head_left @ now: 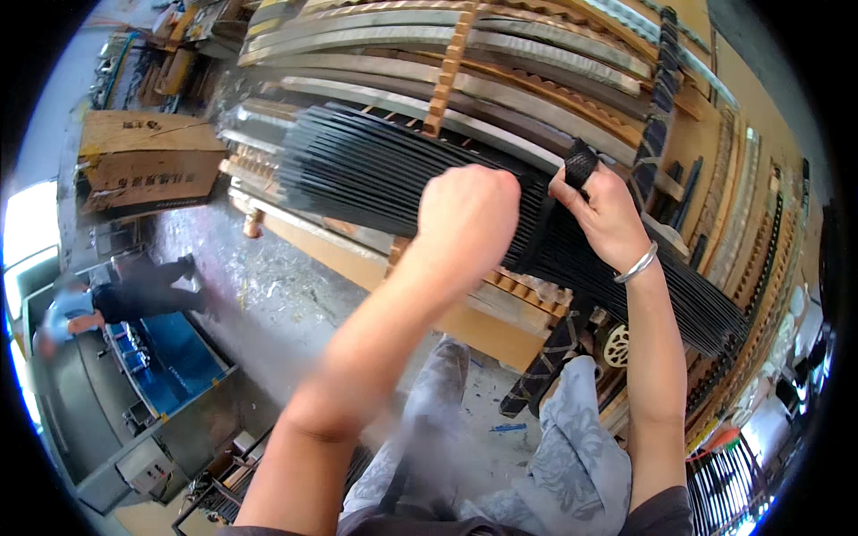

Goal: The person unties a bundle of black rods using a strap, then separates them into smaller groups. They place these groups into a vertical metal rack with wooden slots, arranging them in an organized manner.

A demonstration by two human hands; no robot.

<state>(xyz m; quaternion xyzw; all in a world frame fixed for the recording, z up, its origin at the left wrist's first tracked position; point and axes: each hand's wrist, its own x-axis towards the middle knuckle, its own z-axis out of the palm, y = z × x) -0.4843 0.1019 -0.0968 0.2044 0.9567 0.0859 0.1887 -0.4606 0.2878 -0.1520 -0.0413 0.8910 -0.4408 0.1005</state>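
A thick bundle of long, thin black rods (366,170) lies slantwise across a rack in front of me. Around its middle runs a black strap (534,219). My right hand (609,213), with a silver bangle at the wrist, pinches a raised loop of black woven strap (579,164) above the bundle. Closed in a fist, my left hand (472,214) is over the rods just left of the strap. What its fingers hold is hidden beneath it.
Long wooden strips (554,98) lie in layers under and beyond the bundle, with a notched wooden bar (450,67) across them. A cardboard box (147,161) stands at the left. Farther down, another person (134,290) is beside a machine with a blue panel (174,357).
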